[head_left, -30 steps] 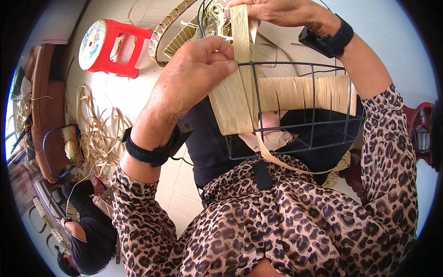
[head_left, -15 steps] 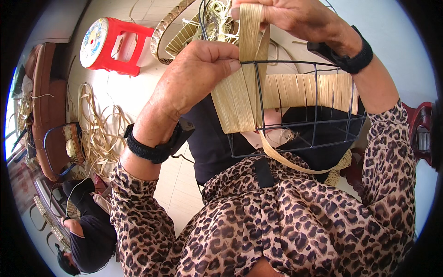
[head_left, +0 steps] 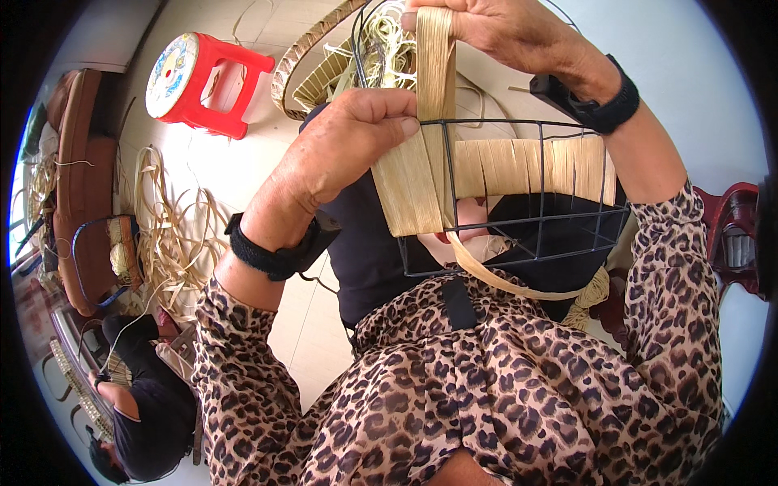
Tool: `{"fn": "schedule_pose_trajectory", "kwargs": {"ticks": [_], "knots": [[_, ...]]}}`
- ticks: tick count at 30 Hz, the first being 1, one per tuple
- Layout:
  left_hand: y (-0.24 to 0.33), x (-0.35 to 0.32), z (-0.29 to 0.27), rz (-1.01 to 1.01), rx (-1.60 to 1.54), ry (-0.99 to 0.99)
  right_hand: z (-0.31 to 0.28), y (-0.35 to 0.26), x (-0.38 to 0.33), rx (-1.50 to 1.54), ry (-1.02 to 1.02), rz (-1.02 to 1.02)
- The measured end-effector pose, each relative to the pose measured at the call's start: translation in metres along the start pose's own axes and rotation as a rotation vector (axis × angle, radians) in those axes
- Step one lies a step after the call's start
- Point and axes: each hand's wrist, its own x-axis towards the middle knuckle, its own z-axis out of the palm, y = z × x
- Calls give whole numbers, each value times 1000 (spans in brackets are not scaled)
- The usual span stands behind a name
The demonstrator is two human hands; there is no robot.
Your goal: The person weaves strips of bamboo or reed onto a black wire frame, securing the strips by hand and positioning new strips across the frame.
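A black wire basket frame (head_left: 531,257) rests over my lap, its top and front sides partly wrapped in flat tan strip. At the frame's upper left corner my left hand (head_left: 356,142) pinches the wrapped strip between thumb and bent fingers. Farther up, my right hand (head_left: 510,32) grips a wide tan strip (head_left: 435,69) that stands pulled straight up from the frame. Flat tan bands (head_left: 531,166) also cover the far side of the frame. From the wrapping a loose strip (head_left: 494,282) curves down to the right, ending near a bundled tassel of fibre.
A red plastic stool (head_left: 211,85) lies on its side at upper left. Loose tan strips (head_left: 174,235) are heaped on the floor at left. A round woven basket (head_left: 324,73) with pale fibres is beyond my hands. Another person in dark clothes (head_left: 150,405) sits at lower left.
The frame, the strip and both hands have shifted slightly within the picture. Both hands keep the same grip, and the strip stays pulled upward.
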Motion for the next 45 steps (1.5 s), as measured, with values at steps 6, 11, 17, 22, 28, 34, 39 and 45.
{"fn": "schedule_pose_trajectory", "kwargs": {"ticks": [6, 11, 17, 22, 28, 34, 39, 45], "knots": [[-5, 4, 1, -25, -92, 29, -5, -7, 2, -266, -12, 112], [-15, 18, -2, 61, -32, 39, -4, 4, 4, -286, 110, -214], [-12, 31, 1, 179, 202, 193, 0, -11, 7, -563, 135, -435], [-13, 37, 9, 408, 358, 374, -5, -2, 9, -761, 181, -298], [-21, 41, 16, 429, 274, 367, -16, 36, 12, -626, -118, 393], [-27, 47, 18, 412, 64, 355, -26, 83, 10, -198, -163, 649], [-22, 47, 21, 216, -25, 311, -57, 133, 32, 76, -118, 1002], [-15, 44, 28, 252, 24, 384, -76, 116, 72, 748, 218, 844]]}}
